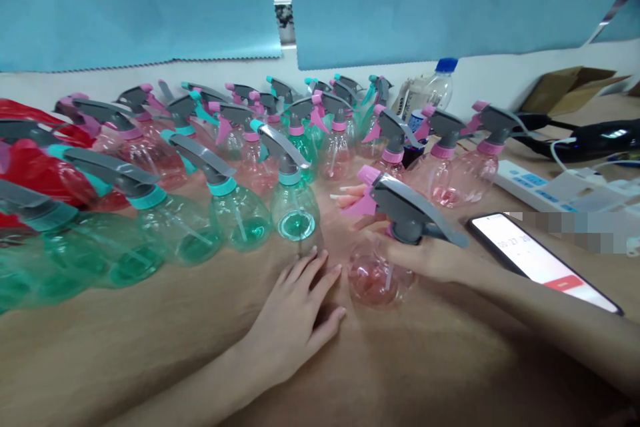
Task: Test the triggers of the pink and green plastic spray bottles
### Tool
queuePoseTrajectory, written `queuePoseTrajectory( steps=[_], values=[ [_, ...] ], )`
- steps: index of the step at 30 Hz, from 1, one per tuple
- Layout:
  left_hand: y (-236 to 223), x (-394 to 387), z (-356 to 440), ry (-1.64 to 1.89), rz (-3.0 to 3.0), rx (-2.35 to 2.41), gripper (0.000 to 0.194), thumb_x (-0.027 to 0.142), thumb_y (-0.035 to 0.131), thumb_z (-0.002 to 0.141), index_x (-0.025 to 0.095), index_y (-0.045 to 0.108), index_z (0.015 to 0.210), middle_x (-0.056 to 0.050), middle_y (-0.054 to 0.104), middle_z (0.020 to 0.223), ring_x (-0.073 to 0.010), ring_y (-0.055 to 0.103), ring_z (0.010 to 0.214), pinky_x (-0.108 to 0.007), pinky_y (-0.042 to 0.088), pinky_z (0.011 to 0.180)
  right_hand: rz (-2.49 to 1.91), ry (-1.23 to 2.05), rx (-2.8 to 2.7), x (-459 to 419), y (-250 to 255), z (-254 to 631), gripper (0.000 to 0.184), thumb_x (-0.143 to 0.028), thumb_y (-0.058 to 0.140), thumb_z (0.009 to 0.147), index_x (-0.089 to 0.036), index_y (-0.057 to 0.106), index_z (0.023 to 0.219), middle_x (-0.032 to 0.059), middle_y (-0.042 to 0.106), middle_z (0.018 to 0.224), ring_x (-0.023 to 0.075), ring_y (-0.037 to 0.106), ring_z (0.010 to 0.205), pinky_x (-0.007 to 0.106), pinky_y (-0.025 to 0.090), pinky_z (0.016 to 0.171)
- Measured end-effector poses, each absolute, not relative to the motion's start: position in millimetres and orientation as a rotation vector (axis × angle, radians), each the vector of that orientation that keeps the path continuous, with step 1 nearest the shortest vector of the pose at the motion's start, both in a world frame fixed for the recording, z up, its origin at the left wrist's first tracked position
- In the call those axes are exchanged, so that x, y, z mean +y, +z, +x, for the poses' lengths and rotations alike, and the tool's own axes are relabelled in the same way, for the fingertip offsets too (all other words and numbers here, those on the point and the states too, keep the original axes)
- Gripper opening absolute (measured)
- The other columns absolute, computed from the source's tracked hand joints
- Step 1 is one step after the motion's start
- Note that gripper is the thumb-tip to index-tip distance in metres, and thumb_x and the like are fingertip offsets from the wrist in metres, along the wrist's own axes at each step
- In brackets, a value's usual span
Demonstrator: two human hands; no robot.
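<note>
My right hand (425, 259) is wrapped around the neck of a clear pink spray bottle (375, 280) with a grey and pink trigger head. The bottle stands upright on the table (210, 340), and part of its neck is hidden by my fingers. Left of it, my left hand (295, 313) lies palm down on the tabletop, fingers spread and holding nothing. Just beyond those fingertips is a green spray bottle (295, 213) with a turquoise collar. A row of similar green bottles (245, 217) runs off to the left.
Several pink spray bottles (443, 173) and green ones crowd the back. A phone (530, 247) showing a timer lies at right, near a white power strip (530, 183). Red plastic (45, 177) sits at far left. A blue-capped bottle (440, 90) and cardboard box (570, 90) are behind.
</note>
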State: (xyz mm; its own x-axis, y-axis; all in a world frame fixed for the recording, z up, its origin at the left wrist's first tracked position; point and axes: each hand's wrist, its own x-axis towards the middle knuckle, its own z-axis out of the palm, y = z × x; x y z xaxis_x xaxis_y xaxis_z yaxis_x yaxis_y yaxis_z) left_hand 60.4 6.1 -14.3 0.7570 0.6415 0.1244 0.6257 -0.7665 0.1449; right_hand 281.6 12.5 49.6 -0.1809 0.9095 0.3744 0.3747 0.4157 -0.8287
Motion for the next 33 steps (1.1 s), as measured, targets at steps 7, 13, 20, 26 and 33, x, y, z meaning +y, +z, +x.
queuePoseTrajectory(
  steps=[7,13,20,26,33],
  values=[
    [-15.0,5.4,60.0,0.257,2.869,1.02,0.048,0.041,0.049,0.093,0.016,0.047,0.135,-0.015,0.042,0.143,-0.0318,0.038,0.131,-0.052,0.036,0.103,-1.232,0.645,-1.809,11.7,49.4,281.0,0.013,-0.015,0.055,0.072,-0.021,0.064,0.08,0.0004,0.072,0.075,0.017,0.067,0.068,0.027,0.056,0.059],
    [-14.8,6.6,60.4,0.251,2.864,1.024,0.049,0.042,0.049,0.093,0.016,0.047,0.134,-0.015,0.041,0.144,-0.0312,0.037,0.131,-0.052,0.036,0.103,-1.151,0.691,-1.79,11.6,53.1,279.1,0.015,-0.012,0.054,0.069,-0.021,0.061,0.079,0.0,0.073,0.077,0.016,0.069,0.071,0.026,0.057,0.065],
    [-13.7,4.9,60.9,0.238,2.845,1.036,0.048,0.041,0.05,0.092,0.017,0.047,0.134,-0.015,0.042,0.144,-0.0311,0.038,0.131,-0.051,0.036,0.103,-1.236,0.686,-1.824,11.1,51.6,279.6,0.008,-0.018,0.051,0.069,-0.022,0.057,0.074,0.0002,0.068,0.072,0.0168,0.066,0.067,0.028,0.055,0.059],
    [-13.4,6.0,61.2,0.244,2.855,1.032,0.049,0.042,0.049,0.093,0.016,0.047,0.134,-0.015,0.042,0.144,-0.0309,0.038,0.131,-0.051,0.036,0.103,-1.189,0.725,-1.815,12.3,48.0,282.4,0.008,-0.019,0.052,0.07,-0.022,0.057,0.075,-0.0002,0.067,0.073,0.017,0.066,0.07,0.029,0.055,0.065],
    [-13.0,5.4,61.2,0.258,2.848,1.036,0.049,0.041,0.051,0.092,0.016,0.047,0.134,-0.015,0.042,0.143,-0.0313,0.038,0.131,-0.05,0.036,0.103,-1.098,0.831,-1.778,14.5,45.6,283.3,0.028,-0.014,0.055,0.066,-0.022,0.062,0.091,-0.0008,0.068,0.08,0.0157,0.064,0.069,0.027,0.053,0.062]
  ],
)
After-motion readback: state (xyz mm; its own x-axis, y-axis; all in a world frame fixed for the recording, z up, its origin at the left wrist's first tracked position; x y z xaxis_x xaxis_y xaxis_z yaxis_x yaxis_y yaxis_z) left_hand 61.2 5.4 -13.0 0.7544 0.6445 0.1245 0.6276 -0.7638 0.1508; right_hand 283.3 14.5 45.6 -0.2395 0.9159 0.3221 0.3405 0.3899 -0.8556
